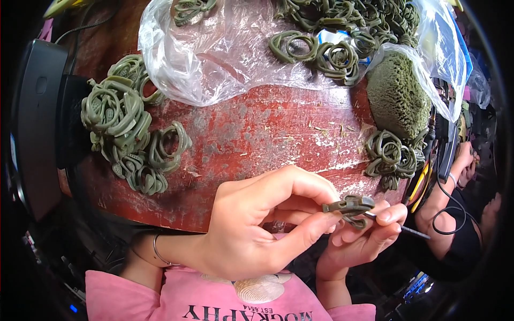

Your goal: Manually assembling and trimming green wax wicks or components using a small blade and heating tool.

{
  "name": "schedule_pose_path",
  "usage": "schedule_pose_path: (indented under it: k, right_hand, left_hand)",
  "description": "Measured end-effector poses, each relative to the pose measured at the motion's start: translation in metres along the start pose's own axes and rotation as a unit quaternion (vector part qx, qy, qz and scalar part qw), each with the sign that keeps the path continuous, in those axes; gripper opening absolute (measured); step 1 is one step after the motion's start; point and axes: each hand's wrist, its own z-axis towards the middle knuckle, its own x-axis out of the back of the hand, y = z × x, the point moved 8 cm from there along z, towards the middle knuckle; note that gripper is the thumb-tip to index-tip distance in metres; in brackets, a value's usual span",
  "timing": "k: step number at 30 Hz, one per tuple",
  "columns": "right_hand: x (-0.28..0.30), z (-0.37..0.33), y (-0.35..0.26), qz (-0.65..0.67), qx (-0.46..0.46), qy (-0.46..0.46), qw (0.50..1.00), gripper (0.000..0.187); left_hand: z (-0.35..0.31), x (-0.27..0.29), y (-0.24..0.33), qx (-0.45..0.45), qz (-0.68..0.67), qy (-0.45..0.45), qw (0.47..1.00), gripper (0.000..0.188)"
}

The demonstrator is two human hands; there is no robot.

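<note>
Thumb and forefinger of the left hand (243, 224) pinch a small olive-green looped piece (350, 205), which sits between the two hands by the near edge of the worn red table (257, 144). The right hand (369, 241) is closed on a thin metal rod (415, 232) that slants out to the lower right; its other end is lost among the fingers and the piece, so whether it enters a loop cannot be told. Some fingers of both hands are hidden.

At the left, a heap of green loops (115, 115) lies too tangled to separate. More loops (342, 59) at the top right are cut off by the upper edge, as is the clear plastic (198, 75). Part of a porous green block (396, 96) is covered by plastic. At the right rim, another person's arm (436, 200) fades into shadow.
</note>
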Motion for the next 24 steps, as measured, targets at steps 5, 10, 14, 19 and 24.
schedule_pose_path:
  k: [5,10,14,19,24]
  right_hand:
    - [0.002,-0.0027,-0.0039,0.007,0.033,0.013,0.999,0.036]
    - [-0.0006,-0.001,-0.0029,0.0,0.026,-0.005,1.0,0.036]
    - [-0.0002,-0.0006,-0.0037,-0.018,0.018,-0.009,1.0,0.036]
    - [-0.0006,-0.0012,-0.0022,-0.012,0.009,-0.008,1.0,0.036]
    - [0.0009,-0.0009,-0.0026,-0.079,0.007,-0.021,0.997,0.036]
  left_hand:
    - [-0.0025,0.0031,-0.0022,0.017,-0.007,0.061,0.998,0.016]
    - [-0.0028,0.0034,-0.0001,0.013,0.016,0.072,0.997,0.015]
    - [-0.0039,0.0018,-0.0016,0.02,0.006,0.078,0.997,0.016]
    - [-0.0058,0.0032,-0.0032,0.029,0.011,0.082,0.996,0.016]
    - [-0.0009,-0.002,0.0018,0.016,0.025,0.0,1.0,0.015]
